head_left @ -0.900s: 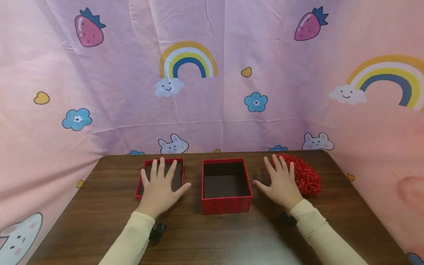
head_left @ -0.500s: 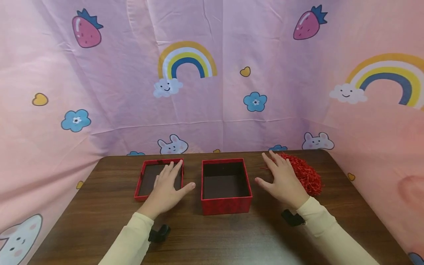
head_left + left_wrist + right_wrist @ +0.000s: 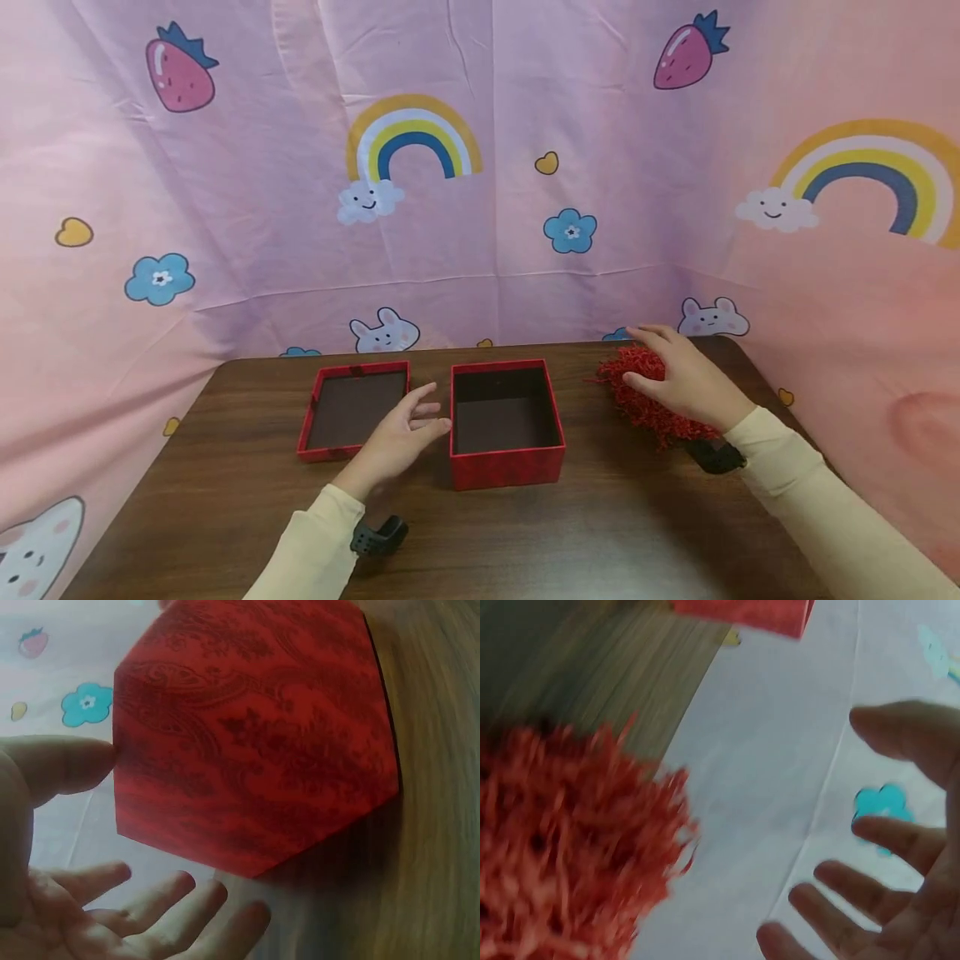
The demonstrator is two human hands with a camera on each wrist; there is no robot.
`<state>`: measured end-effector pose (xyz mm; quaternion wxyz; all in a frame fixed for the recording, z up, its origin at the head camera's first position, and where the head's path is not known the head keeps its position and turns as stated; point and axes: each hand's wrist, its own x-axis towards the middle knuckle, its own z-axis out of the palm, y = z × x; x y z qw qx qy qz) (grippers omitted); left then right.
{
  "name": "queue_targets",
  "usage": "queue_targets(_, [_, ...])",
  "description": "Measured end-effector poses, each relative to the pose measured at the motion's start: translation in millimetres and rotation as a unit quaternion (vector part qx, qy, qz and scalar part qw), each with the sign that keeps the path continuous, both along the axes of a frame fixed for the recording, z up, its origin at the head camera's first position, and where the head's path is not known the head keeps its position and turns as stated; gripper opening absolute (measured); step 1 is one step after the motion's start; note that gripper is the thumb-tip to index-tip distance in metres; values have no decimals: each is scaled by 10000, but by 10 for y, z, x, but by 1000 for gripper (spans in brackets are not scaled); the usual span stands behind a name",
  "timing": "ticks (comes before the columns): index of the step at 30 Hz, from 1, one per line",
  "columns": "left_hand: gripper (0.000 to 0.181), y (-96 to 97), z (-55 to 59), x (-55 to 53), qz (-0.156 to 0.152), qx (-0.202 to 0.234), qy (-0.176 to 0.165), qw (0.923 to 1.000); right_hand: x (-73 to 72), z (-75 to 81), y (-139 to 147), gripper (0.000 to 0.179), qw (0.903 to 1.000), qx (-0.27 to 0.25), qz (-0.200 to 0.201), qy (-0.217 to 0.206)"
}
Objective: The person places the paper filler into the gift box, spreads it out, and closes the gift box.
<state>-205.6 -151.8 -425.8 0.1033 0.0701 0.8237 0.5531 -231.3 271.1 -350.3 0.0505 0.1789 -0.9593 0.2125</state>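
An open red box [image 3: 507, 468] with a dark inside stands in the middle of the table. Just left of it is my left hand [image 3: 396, 443], fingers loosely spread and holding nothing; in the left wrist view the patterned box side [image 3: 255, 742] is close to the thumb. To the right lies a heap of red shredded paper [image 3: 645, 400]. My right hand [image 3: 686, 379] hovers over that heap in the head view, partly hiding it. The right wrist view shows the right fingers [image 3: 840, 919] relaxed, apart from the paper shreds [image 3: 577, 847].
A shallow red box lid [image 3: 309, 417] lies inside up at the left of the dark wooden table [image 3: 600, 533]. A printed cloth [image 3: 420, 275] hangs behind the table and along its sides. Each wrist wears a black strap mount [image 3: 378, 537].
My left hand has moved right, off the lid toward the box, and turned sideways. My right hand has shifted right over the shredded paper. The box and lid stay put.
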Motion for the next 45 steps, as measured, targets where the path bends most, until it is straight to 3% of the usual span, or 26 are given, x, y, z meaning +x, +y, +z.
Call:
queue_targets(5, [72, 30, -44, 1, 2, 598, -541, 9967, -173, -26, 300, 71, 9991, 4, -74, -426])
queue_targets(11, [79, 64, -89, -3, -412, 1138, -783, 9896, -319, -229, 649, 81, 9951, 58, -262, -956])
queue_targets(15, [79, 72, -109, -14, -510, 1381, -877, 9852, -346, -384, 779, 81, 9932, 123, -271, -1123])
queue_targets(30, [81, 73, -134, -18, -587, 1467, -883, 9835, -375, -588, 771, 59, 9936, 34, -204, -1114])
queue_targets(38, [82, 96, -133, -26, -690, 1540, -888, 9817, -363, -543, 763, 39, 9971, 133, -166, -736])
queue_targets(45, [82, 59, -106, -16, -666, 1564, -910, 9812, -358, -421, 703, 35, 9982, 122, -206, -550])
